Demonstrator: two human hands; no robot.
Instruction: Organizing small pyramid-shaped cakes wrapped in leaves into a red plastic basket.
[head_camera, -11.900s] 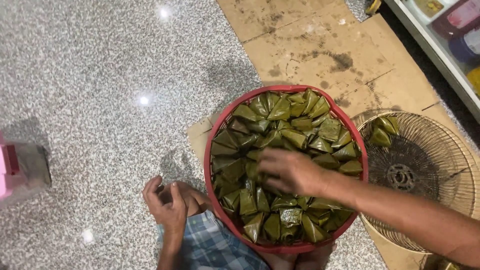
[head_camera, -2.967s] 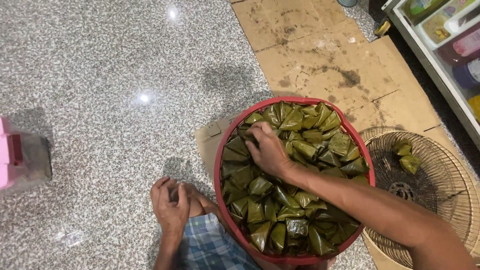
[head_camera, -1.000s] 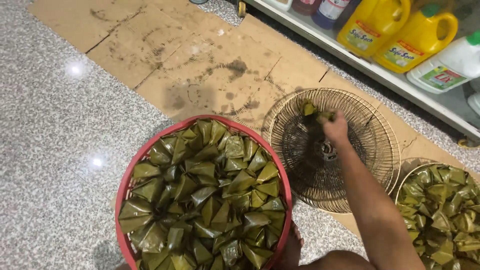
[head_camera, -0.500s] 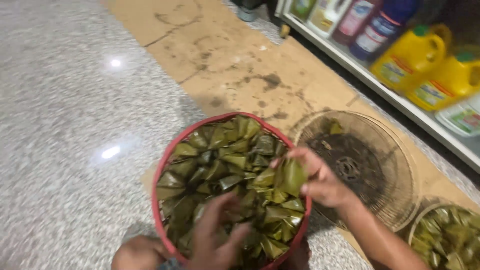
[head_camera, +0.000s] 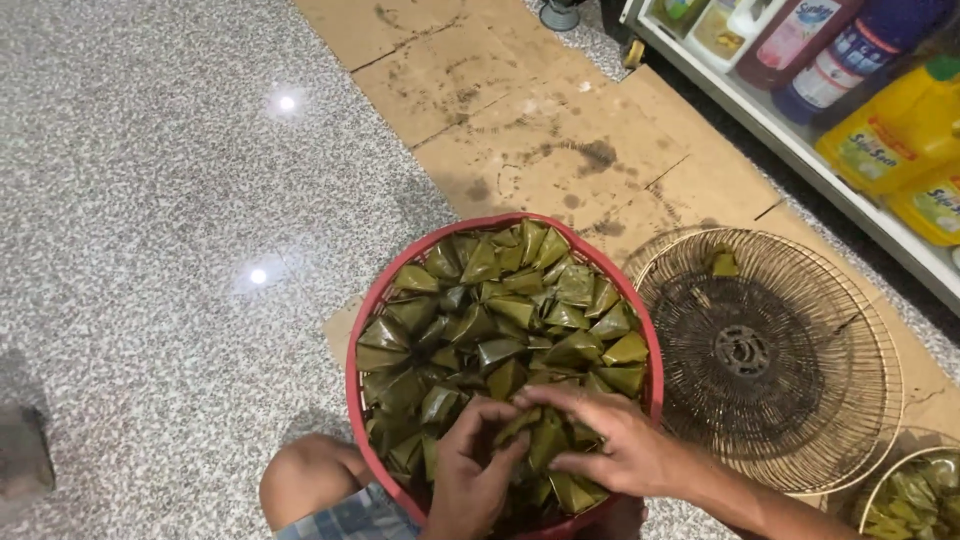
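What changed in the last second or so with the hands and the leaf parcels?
The right hand came back from the wire rack into the red basin; one parcel lies on the rack. The left hand has joined it, and both now grip parcels at the basin's near edge. The basin stays full, and the rack has not moved.

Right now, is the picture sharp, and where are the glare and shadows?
Head view: mostly sharp; two white glare spots on the speckled polished floor; the leaf-wrapped green parcels in the round red basin are evenly lit, darker under the left hand and right hand; the shelf bottles blur slightly.
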